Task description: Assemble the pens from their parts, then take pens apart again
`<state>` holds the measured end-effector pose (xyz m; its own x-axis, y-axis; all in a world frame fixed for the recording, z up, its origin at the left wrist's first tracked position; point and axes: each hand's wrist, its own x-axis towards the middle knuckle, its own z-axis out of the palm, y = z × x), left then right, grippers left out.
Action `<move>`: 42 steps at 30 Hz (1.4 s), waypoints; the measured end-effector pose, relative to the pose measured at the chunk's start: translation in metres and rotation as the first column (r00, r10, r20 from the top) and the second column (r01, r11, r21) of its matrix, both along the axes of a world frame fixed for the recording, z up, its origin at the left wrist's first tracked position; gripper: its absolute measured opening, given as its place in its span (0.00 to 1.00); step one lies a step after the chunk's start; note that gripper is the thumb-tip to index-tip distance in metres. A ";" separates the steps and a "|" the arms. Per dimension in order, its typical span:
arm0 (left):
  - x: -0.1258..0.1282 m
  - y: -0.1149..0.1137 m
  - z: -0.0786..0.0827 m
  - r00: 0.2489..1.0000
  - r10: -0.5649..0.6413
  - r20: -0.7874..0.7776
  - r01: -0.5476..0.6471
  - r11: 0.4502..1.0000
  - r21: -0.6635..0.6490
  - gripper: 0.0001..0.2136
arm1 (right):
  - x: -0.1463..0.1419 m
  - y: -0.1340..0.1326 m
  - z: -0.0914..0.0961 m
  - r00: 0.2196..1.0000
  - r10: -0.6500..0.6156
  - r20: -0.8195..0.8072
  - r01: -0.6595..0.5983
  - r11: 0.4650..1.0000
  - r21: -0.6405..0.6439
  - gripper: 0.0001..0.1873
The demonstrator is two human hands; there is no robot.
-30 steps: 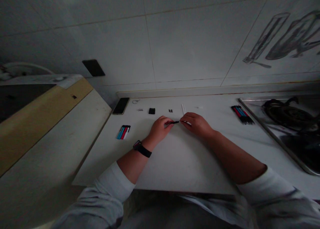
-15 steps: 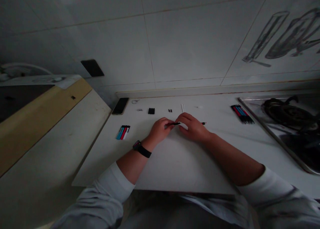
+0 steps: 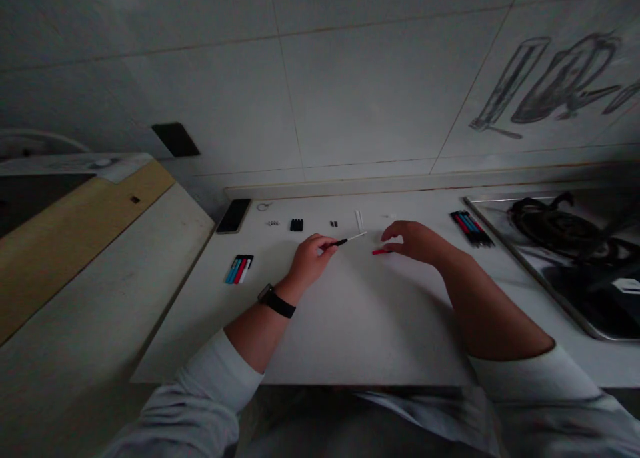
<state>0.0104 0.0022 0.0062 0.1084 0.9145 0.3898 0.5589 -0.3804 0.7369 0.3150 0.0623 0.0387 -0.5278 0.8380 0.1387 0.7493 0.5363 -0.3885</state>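
Note:
My left hand [image 3: 314, 255] pinches a black pen grip [image 3: 341, 243] between thumb and fingers. A thin white refill [image 3: 357, 236] sticks out of that grip, pointing right and slightly up. To its right, my right hand [image 3: 411, 242] has thumb and index finger apart in a curved shape. A red pen barrel [image 3: 381, 252] shows right at the thumb of that hand, low over or on the table; its right part is hidden by the hand. Whether the thumb touches the barrel I cannot tell.
Along the back of the white table [image 3: 350, 338] lie a phone [image 3: 234, 216], small springs [image 3: 273, 223], black grips [image 3: 297, 225], small dark parts [image 3: 333, 224] and white refills [image 3: 359, 220]. Coloured barrels [image 3: 239, 269] lie left. Several pens [image 3: 471, 229] lie beside the stove [image 3: 565, 245].
My right hand has drawn away to the right from my left hand, baring the white refill. More of the red barrel now shows. My left hand keeps its pinch on the grip.

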 end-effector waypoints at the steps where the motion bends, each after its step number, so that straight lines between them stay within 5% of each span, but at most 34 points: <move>1: 0.000 0.000 0.001 1.000 0.003 -0.004 -0.003 1.000 -0.005 0.05 | 0.001 0.002 -0.005 0.998 0.026 0.048 -0.025 0.999 -0.037 0.07; 7: -0.001 0.000 0.003 1.000 -0.005 0.001 0.005 1.000 -0.012 0.05 | -0.009 0.000 -0.011 0.988 0.115 0.100 -0.107 0.991 -0.077 0.06; 16: -0.002 0.001 0.000 1.000 0.007 0.017 -0.007 1.000 -0.006 0.05 | -0.020 -0.011 0.012 0.993 0.056 -0.100 -0.038 0.984 0.175 0.11; 24: -0.002 0.001 0.000 1.000 -0.001 -0.014 0.001 1.000 0.003 0.05 | -0.025 -0.016 0.014 0.994 0.078 -0.075 -0.063 0.980 0.191 0.10; 42: -0.001 0.001 -0.004 0.991 -0.096 -0.095 0.096 0.995 -0.005 0.06 | -0.049 -0.022 -0.010 0.958 0.266 -0.109 -0.218 0.919 0.328 0.09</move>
<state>0.0092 0.0033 0.0024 0.2325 0.8980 0.3735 0.5875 -0.4357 0.6819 0.2658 0.0402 0.0290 -0.6625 0.5894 0.4623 0.5279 0.8052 -0.2700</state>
